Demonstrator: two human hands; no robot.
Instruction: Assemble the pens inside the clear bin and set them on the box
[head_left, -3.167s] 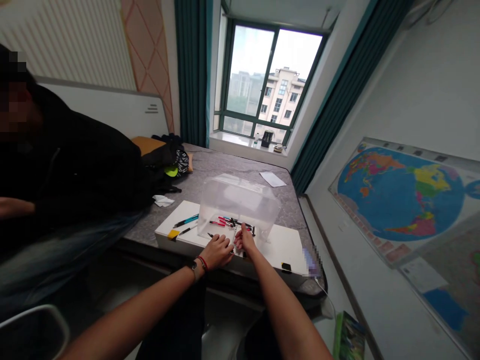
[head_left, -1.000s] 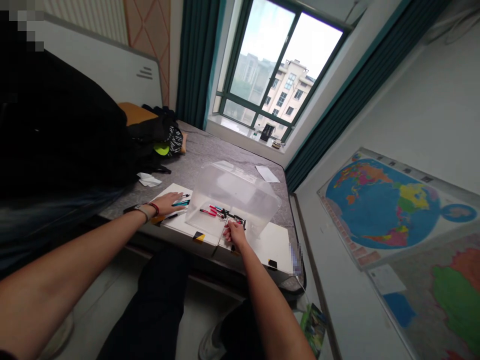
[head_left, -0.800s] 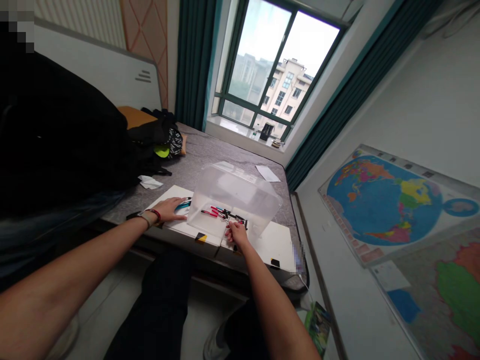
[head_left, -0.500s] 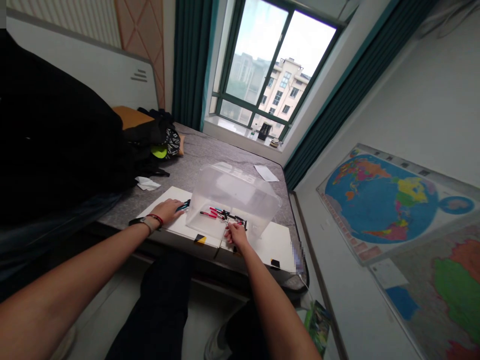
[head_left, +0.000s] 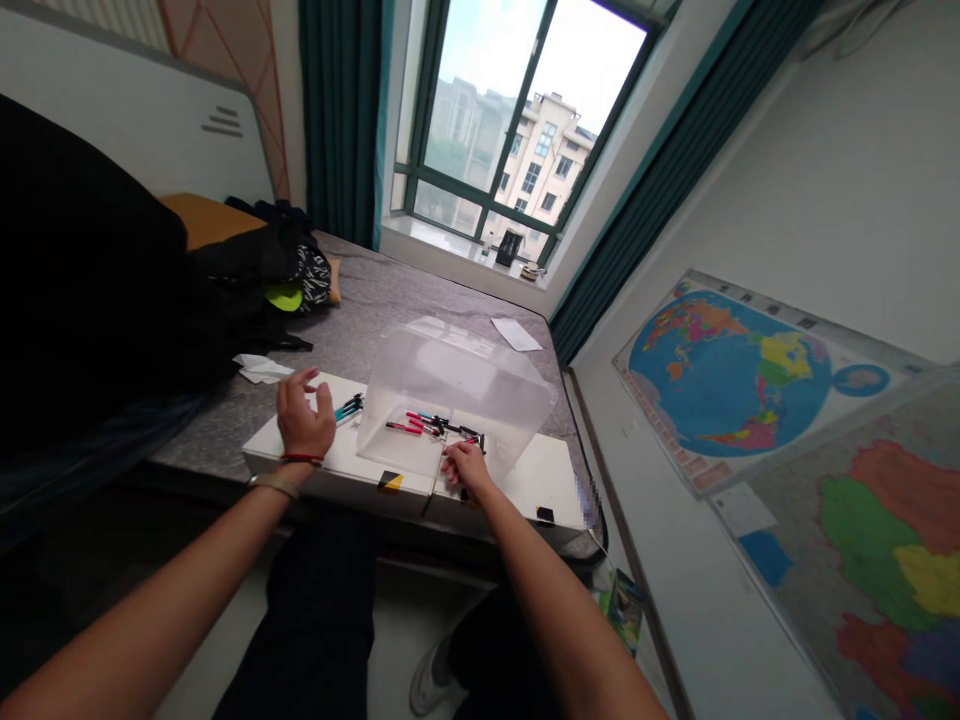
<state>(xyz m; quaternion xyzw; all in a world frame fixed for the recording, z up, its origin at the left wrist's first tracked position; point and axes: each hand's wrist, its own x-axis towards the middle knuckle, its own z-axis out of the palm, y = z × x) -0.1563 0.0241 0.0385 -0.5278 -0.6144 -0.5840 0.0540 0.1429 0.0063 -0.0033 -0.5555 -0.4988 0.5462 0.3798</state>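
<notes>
Several pens (head_left: 349, 408), print illegible, lie near the spread left hand (head_left: 305, 422); right hand (head_left: 466, 466) curled, contents unclear.

Lit by daylight from far window (head_left: 523, 100). Blown nearly white in sky (head_left: 592, 60). Dim indoors, darkest at left, almost featureless on black clothing (head_left: 82, 260). Shiny on clear plastic bin (head_left: 465, 370). Shadowed on near floor (head_left: 401, 640). Stretched toward edges, notably across wall map (head_left: 727, 380) at right. Slightly soft on pens (head_left: 405, 428). Pixelated in small spot, near right.
</notes>
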